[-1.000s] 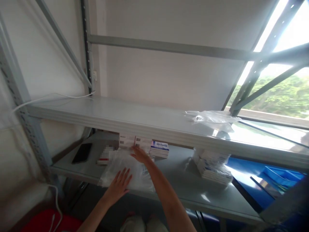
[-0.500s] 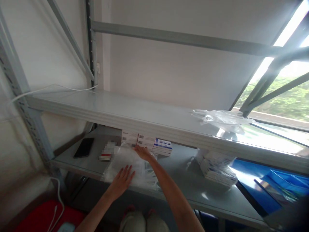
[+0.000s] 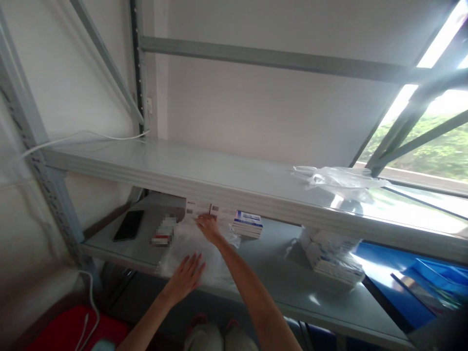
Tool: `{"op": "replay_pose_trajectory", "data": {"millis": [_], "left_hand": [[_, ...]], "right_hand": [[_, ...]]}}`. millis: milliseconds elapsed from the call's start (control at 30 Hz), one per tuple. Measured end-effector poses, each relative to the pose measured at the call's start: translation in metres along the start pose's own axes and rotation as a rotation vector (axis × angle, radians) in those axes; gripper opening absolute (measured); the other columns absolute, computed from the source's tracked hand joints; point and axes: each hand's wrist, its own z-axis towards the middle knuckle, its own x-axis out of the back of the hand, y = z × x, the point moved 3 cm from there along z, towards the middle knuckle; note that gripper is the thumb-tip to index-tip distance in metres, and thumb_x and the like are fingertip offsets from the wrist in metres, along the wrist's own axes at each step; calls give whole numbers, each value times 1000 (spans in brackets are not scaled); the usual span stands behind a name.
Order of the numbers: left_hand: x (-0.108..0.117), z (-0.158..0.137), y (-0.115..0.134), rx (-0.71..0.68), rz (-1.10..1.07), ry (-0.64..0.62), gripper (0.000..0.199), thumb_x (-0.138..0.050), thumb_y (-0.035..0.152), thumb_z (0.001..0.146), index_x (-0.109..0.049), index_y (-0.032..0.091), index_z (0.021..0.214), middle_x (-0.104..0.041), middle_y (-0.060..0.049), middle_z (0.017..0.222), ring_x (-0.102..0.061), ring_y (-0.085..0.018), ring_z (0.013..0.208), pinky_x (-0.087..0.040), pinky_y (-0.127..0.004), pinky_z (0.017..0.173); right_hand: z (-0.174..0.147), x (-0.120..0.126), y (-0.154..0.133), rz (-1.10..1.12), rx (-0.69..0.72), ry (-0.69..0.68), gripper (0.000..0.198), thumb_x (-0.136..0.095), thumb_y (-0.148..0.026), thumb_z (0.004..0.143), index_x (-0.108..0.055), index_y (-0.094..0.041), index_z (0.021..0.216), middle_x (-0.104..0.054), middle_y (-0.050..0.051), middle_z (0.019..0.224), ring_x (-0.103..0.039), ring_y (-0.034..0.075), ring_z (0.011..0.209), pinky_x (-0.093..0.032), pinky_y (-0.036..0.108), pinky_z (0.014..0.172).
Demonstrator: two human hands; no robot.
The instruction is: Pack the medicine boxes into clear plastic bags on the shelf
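Reaching over clear plastic (image 3: pixel 179 246): two hands (image 3: pixel 185 279) (image 3: pixel 208 228), two barcoded boxes (image 3: pixel 196 206) beyond.

A black phone (image 3: pixel 128 225) lies flat near the left end of the low shelf (image 3: pixel 266 258). Up on the high shelf (image 3: pixel 219 168), a white cord (image 3: pixel 120 138) runs across the left end. A crumpled clear bag (image 3: pixel 331 178) sits on the right part, near the bright window (image 3: pixel 451 105). Green trees (image 3: pixel 435 144) show outside. A long gray bar (image 3: pixel 292 63) goes across in front of the pale wall (image 3: pixel 274 107). Down low on the right is a blue tray (image 3: pixel 438 278). At the bottom left, a white wire (image 3: pixel 94 302) hangs over a red thing (image 3: pixel 62 329).
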Motion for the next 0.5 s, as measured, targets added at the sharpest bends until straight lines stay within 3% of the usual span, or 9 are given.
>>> {"op": "replay_pose_trajectory", "data": {"millis": [100, 267, 433, 500], "left_hand": [[4, 3, -2, -43, -4, 20, 56, -51, 23, 87, -35, 19, 140, -36, -16, 145, -36, -29, 132, -37, -47, 103], [2, 4, -1, -135, -20, 56, 48, -46, 26, 91, -39, 18, 137, -46, -12, 140, -45, -24, 126, -37, -41, 102], [26, -4, -8, -137, -139, 110, 64, -45, 48, 87, -32, 16, 141, -40, -12, 144, -37, -26, 131, -25, -45, 110], [43, 1, -15, -15, -214, 167, 56, -43, 40, 89, -35, 17, 139, -39, -11, 145, -33, -26, 133, -18, -48, 112]], "right_hand": [[8, -2, -9, 11, 13, 22, 29, -41, -27, 95, -67, -27, 106, -66, 1, 113, -55, 17, 107, -30, 33, 99], [5, -14, -11, -52, -7, -54, 27, -46, -31, 92, -63, -25, 112, -64, 5, 115, -55, 21, 109, -34, 38, 97], [-19, -9, -14, -44, -69, 161, 48, -47, -36, 91, -40, -20, 136, -44, 11, 140, -37, 24, 128, -27, 44, 104], [-30, -3, -22, -40, -30, 240, 46, -41, -32, 93, -36, -22, 138, -39, 9, 144, -30, 22, 133, -20, 46, 109]]}}
